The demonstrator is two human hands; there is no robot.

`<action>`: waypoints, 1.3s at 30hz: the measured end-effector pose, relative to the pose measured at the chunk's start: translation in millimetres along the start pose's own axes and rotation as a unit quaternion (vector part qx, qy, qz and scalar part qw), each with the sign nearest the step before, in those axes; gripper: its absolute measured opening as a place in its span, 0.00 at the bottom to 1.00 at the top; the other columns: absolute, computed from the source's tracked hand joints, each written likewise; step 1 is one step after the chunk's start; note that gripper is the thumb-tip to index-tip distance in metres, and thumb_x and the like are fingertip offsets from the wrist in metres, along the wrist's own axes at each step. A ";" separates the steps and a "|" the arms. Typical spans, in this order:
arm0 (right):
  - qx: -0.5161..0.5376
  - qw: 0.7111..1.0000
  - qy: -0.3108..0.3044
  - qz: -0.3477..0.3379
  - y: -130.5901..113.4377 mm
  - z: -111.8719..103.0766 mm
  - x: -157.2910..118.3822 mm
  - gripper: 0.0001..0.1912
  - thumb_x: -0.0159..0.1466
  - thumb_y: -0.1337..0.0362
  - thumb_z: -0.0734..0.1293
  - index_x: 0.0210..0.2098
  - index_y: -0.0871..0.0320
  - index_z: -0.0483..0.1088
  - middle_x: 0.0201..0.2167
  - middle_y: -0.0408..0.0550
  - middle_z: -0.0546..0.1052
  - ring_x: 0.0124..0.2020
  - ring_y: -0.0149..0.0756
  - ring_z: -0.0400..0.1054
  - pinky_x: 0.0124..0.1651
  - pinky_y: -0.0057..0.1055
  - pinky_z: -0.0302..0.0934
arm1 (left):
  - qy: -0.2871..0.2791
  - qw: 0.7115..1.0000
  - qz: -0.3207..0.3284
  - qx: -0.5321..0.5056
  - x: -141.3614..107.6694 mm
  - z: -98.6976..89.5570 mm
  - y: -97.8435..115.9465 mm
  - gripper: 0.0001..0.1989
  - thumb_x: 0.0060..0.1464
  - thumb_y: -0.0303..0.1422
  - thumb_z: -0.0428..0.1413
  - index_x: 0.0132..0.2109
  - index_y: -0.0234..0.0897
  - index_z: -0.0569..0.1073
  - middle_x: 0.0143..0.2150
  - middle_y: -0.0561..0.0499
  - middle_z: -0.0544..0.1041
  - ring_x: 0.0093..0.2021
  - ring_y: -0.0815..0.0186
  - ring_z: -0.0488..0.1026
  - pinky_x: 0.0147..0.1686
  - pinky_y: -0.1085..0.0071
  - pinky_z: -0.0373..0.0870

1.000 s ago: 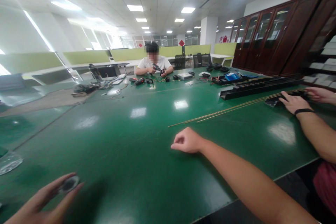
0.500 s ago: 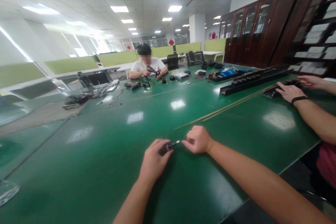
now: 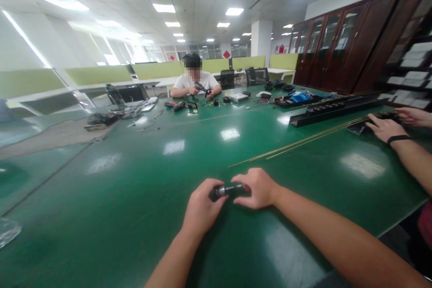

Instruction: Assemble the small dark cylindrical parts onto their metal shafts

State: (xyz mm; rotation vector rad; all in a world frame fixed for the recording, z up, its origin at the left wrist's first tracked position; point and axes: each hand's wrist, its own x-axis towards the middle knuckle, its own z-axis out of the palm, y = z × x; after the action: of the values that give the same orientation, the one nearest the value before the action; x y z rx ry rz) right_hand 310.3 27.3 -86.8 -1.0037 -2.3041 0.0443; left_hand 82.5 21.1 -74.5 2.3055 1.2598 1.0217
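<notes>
My left hand [image 3: 204, 204] is closed around a dark, slim cylindrical tool [image 3: 221, 191] with a silvery band, held just above the green table. Its kind cannot be made out. The tool lies nearly level, pointing to the right. My right hand [image 3: 259, 188] meets its black front end [image 3: 235, 188], index finger curled against the end and thumb below. The pale tip is hidden now. Beyond my right hand, thin brass-coloured rods [image 3: 290, 142] lie on the table.
At right, another person's hand [image 3: 384, 127] rests by the rods and a black metal piece [image 3: 357, 127]. A long black channel [image 3: 332, 111] lies behind. Across the green table [image 3: 135, 216], a seated person [image 3: 195, 83] holds a dark power tool [image 3: 200, 86].
My right fingers have opened from a curled pose and come onto the tool's front end. Its white tip, visible before, is covered by a black part. The view has shifted slightly.
</notes>
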 end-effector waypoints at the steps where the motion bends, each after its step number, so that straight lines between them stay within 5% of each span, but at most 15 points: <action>1: -0.004 1.000 -0.007 -0.002 -0.5 0.6 -0.6 0.24 0.58 0.47 0.69 0.48 0.55 0.73 0.27 0.45 0.79 0.26 0.37 0.69 0.35 0.32 0.55 | -0.008 1.000 -0.001 -0.003 -0.3 0.9 2.6 0.10 0.51 0.26 0.61 0.42 0.40 0.74 0.40 0.52 0.76 0.40 0.63 0.73 0.41 0.67 0.70; 12: 0.052 0.997 -0.028 0.048 -15.0 -10.3 5.0 0.41 0.52 0.46 0.74 0.60 0.58 0.65 0.49 0.55 0.77 0.49 0.47 0.71 0.53 0.42 0.59 | -0.021 1.000 -0.011 -0.017 -6.8 1.2 2.6 0.12 0.49 0.27 0.64 0.42 0.42 0.74 0.39 0.54 0.76 0.40 0.64 0.72 0.41 0.69 0.68; 16: 0.090 0.986 -0.063 0.125 -31.8 -12.8 10.4 0.36 0.55 0.59 0.73 0.61 0.54 0.63 0.50 0.52 0.76 0.48 0.45 0.72 0.51 0.41 0.64 | -0.021 0.999 -0.005 -0.035 -6.4 0.8 5.9 0.11 0.50 0.27 0.63 0.42 0.42 0.75 0.39 0.53 0.76 0.40 0.64 0.73 0.41 0.69 0.68; 20: 0.082 0.989 -0.052 0.107 -39.2 -12.0 6.5 0.36 0.55 0.67 0.71 0.63 0.54 0.62 0.56 0.54 0.72 0.56 0.47 0.66 0.58 0.44 0.61 | -0.023 0.999 0.007 -0.030 -5.9 0.7 8.2 0.11 0.51 0.26 0.61 0.42 0.40 0.75 0.39 0.51 0.77 0.40 0.64 0.73 0.42 0.69 0.70; 25: 0.133 0.982 -0.055 0.119 -25.8 -6.1 -4.0 0.24 0.54 0.67 0.72 0.51 0.55 0.71 0.47 0.51 0.76 0.49 0.44 0.69 0.54 0.42 0.64 | -0.003 1.000 0.008 -0.027 -5.6 1.5 8.5 0.08 0.52 0.29 0.61 0.41 0.39 0.75 0.38 0.50 0.77 0.39 0.63 0.74 0.40 0.68 0.71; 30: 0.184 0.973 -0.045 0.133 -18.4 -2.4 -6.4 0.27 0.52 0.70 0.73 0.52 0.53 0.70 0.46 0.48 0.77 0.46 0.41 0.71 0.52 0.38 0.65 | -0.003 0.999 0.000 -0.033 -5.4 4.6 10.7 0.10 0.50 0.26 0.62 0.41 0.40 0.75 0.39 0.51 0.77 0.39 0.64 0.74 0.41 0.69 0.70; 39: 0.153 0.981 -0.020 0.121 -17.1 -4.3 -4.1 0.17 0.54 0.68 0.73 0.44 0.54 0.73 0.40 0.47 0.78 0.40 0.40 0.72 0.46 0.36 0.64 | -0.013 0.998 0.030 -0.061 -7.9 2.3 7.8 0.09 0.53 0.28 0.61 0.42 0.40 0.75 0.40 0.50 0.77 0.40 0.65 0.74 0.41 0.70 0.70</action>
State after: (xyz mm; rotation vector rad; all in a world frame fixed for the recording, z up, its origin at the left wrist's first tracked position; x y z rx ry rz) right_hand 303.7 11.6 -81.0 -1.1188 -2.1151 0.5059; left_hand 86.0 10.3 -75.0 2.2685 1.0922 1.0536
